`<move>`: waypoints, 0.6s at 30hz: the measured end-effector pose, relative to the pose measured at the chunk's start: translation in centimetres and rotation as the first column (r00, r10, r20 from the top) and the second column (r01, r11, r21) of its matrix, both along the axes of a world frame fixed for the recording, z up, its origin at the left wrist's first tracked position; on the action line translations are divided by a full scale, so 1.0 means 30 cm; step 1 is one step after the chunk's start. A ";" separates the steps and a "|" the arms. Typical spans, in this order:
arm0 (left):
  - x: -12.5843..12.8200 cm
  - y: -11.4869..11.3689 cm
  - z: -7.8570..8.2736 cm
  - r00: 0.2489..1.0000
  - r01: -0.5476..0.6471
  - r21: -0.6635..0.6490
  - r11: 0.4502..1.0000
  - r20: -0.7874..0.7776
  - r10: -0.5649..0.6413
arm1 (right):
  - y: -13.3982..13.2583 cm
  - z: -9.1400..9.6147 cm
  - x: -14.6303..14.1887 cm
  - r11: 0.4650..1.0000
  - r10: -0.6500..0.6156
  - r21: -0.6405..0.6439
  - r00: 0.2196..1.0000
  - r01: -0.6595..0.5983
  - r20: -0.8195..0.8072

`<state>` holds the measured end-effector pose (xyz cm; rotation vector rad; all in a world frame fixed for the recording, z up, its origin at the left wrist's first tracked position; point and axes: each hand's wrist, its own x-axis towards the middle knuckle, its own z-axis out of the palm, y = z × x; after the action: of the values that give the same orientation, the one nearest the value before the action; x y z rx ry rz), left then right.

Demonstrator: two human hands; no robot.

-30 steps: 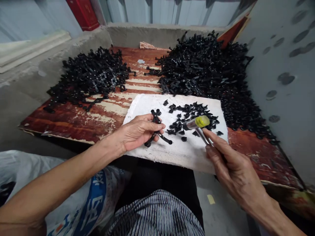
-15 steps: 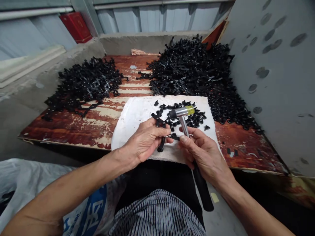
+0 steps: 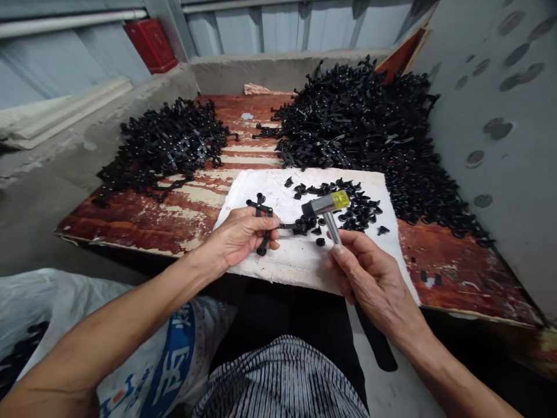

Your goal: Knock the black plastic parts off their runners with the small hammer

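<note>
My left hand (image 3: 240, 238) is closed on a black cross-shaped plastic part (image 3: 262, 216), pressing it down on a white slab (image 3: 304, 261). My right hand (image 3: 369, 278) grips the handle of a small hammer (image 3: 327, 206) with a metal head and a yellow face. The hammer head hovers just over the right arm of the part, beside a scatter of small black caps (image 3: 352, 203) on the slab.
A red worn board (image 3: 143, 215) bears the slab and two heaps of black parts, one at the left (image 3: 165, 145) and a larger one at the right (image 3: 361, 122). A grey wall (image 3: 500, 145) closes the right side. A white printed sack (image 3: 143, 360) lies by my left arm.
My left hand shifted the cross part left and laid it flat on the slab. The hammer head dropped down toward the part's right arm. The camera view rose slightly.
</note>
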<state>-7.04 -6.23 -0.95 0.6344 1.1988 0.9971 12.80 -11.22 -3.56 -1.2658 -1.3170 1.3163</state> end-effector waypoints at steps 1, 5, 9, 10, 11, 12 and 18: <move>-0.010 0.009 -0.002 1.000 -0.001 -0.012 1.000 -0.019 0.001 | -0.007 -0.002 0.007 1.000 -0.019 -0.016 1.000 0.019 -0.007; -0.021 0.022 -0.005 1.000 0.006 -0.029 1.000 -0.024 -0.007 | -0.035 -0.015 0.032 0.993 -0.093 -0.078 0.993 0.087 -0.077; 0.018 0.001 -0.002 0.999 0.041 -0.038 0.998 0.024 -0.040 | -0.054 -0.033 0.056 0.985 -0.147 -0.108 0.983 0.135 -0.107; 0.033 -0.005 -0.002 0.998 0.050 -0.034 0.998 0.040 -0.048 | -0.058 -0.037 0.062 0.983 -0.157 -0.114 0.981 0.144 -0.110; 0.049 -0.012 -0.002 0.997 0.053 -0.028 0.998 0.054 -0.052 | -0.061 -0.040 0.067 0.981 -0.164 -0.120 0.980 0.151 -0.114; 0.065 -0.017 -0.001 0.997 0.054 -0.028 0.998 0.062 -0.053 | -0.064 -0.043 0.071 0.980 -0.169 -0.123 0.979 0.155 -0.117; 0.124 -0.031 0.001 1.000 0.008 -0.066 0.998 -0.008 -0.008 | -0.071 -0.047 0.089 0.980 -0.167 -0.129 0.976 0.149 -0.142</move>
<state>-3.33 -7.15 -0.94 0.5911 1.2306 0.9451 15.47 -13.34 -4.96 -1.2946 -1.0242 1.3643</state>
